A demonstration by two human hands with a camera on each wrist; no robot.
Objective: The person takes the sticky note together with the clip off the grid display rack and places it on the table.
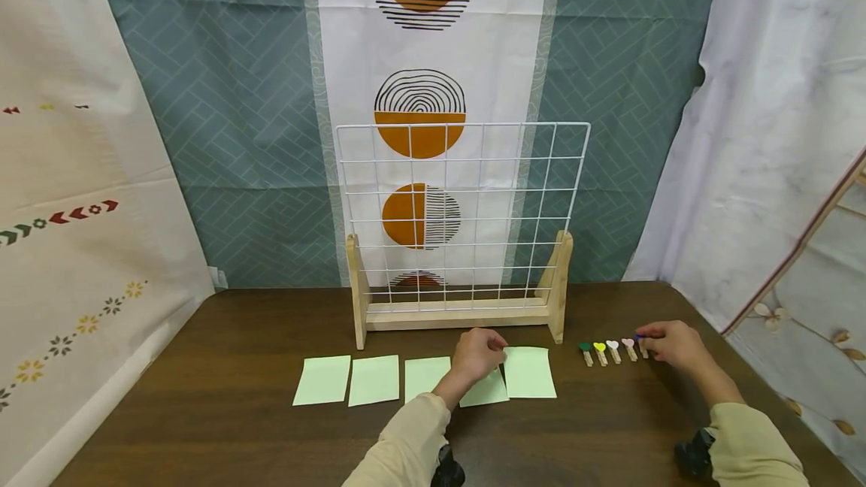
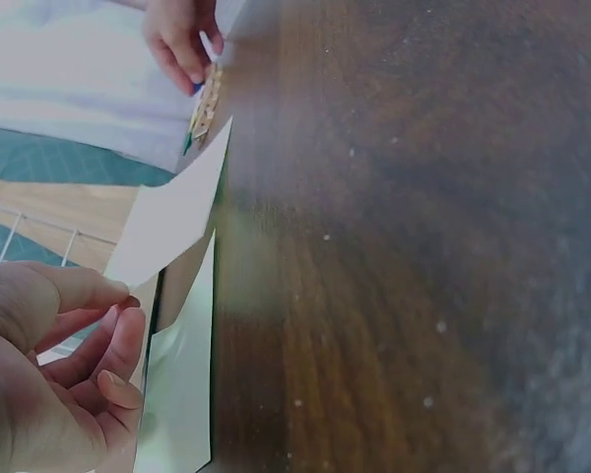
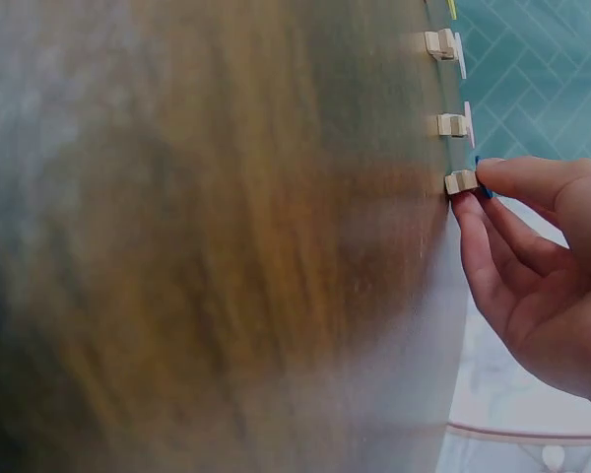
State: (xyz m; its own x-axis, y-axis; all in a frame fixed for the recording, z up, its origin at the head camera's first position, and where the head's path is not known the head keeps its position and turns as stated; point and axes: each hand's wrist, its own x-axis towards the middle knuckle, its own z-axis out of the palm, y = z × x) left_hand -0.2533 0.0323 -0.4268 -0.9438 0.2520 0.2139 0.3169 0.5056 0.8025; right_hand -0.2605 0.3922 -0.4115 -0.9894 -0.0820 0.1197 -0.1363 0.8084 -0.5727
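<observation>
My left hand (image 1: 476, 358) pinches the rightmost pale green paper square (image 1: 531, 373) by its upper left corner. In the left wrist view that paper (image 2: 172, 222) is tilted up off the table, held between thumb and finger. Another green square (image 1: 485, 391) lies partly under the hand and wrist. At the right, my right hand (image 1: 673, 344) pinches the blue-topped wooden clothespin (image 3: 462, 183), the rightmost of a row. Beside it lie small clothespins with heart tops: pink (image 1: 629, 349), white (image 1: 613, 351), yellow (image 1: 601, 353) and green (image 1: 585, 354).
A white wire grid (image 1: 463, 205) stands upright in a wooden base (image 1: 460, 316) behind the papers. More green squares (image 1: 321, 380) lie in a row to the left on the dark wooden table (image 1: 223, 397). Curtains (image 1: 223, 134) hang at the back and sides.
</observation>
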